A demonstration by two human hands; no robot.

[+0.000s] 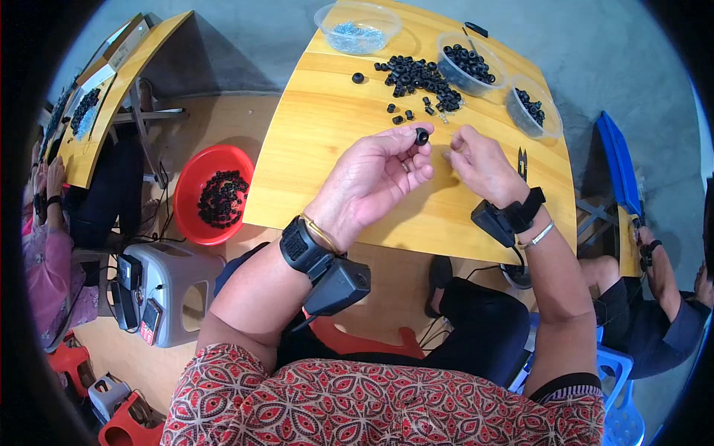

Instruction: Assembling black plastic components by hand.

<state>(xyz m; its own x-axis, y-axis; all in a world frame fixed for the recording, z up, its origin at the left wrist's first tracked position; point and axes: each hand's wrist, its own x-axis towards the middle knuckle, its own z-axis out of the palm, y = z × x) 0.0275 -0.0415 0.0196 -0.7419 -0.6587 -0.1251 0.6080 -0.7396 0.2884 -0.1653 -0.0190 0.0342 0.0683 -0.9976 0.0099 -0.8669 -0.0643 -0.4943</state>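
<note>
My left hand [372, 177] is raised over the near part of the wooden table. Between its thumb and index finger it pinches a small round black plastic part [422, 137] with a hole in its end. To the right, my right hand [482, 165] is closed, its fingertips pressed together and turned toward the left hand. Whatever those fingers may hold is too small to make out. Beyond both hands lies a loose pile of similar black parts [420, 79], with a few strays on its near side. Thread snips [522, 165] lie just past my right wrist.
Two clear bowls of black parts [468, 64] [529, 106] stand at the table's right. Another clear bowl [358, 46] at the far left holds small bluish pieces. A red basin [186, 195] of black parts sits on the floor. People work at tables on both sides.
</note>
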